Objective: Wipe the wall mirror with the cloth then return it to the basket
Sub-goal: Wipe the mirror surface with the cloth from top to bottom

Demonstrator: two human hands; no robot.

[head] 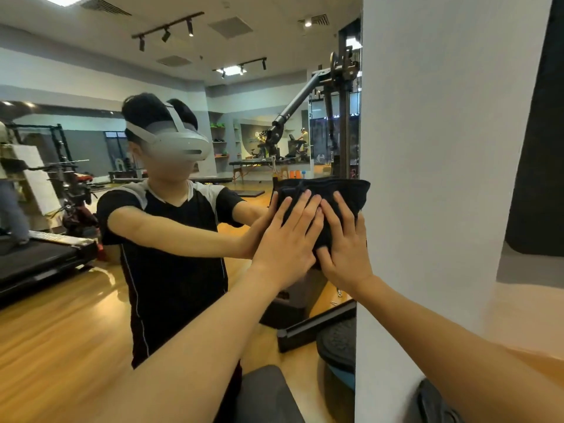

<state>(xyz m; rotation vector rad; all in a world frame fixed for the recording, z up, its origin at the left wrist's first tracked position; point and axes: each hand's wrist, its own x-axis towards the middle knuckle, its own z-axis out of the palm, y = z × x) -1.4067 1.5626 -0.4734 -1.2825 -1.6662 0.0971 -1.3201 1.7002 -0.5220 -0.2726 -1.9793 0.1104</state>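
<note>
A large wall mirror fills the left and middle of the head view. A folded black cloth lies flat against the glass near the mirror's right edge. My left hand presses on the cloth with straight, spread fingers. Beside it my right hand does the same, its fingers overlapping the left hand's fingertips. Both arms reach forward from the bottom of the frame. The mirror shows my reflection with both arms stretched out. No basket is in view.
A white wall stands right of the mirror's edge, with a dark opening beyond it. A dark round object sits low by the mirror's base. Gym machines, a treadmill and a wood floor appear in the reflection.
</note>
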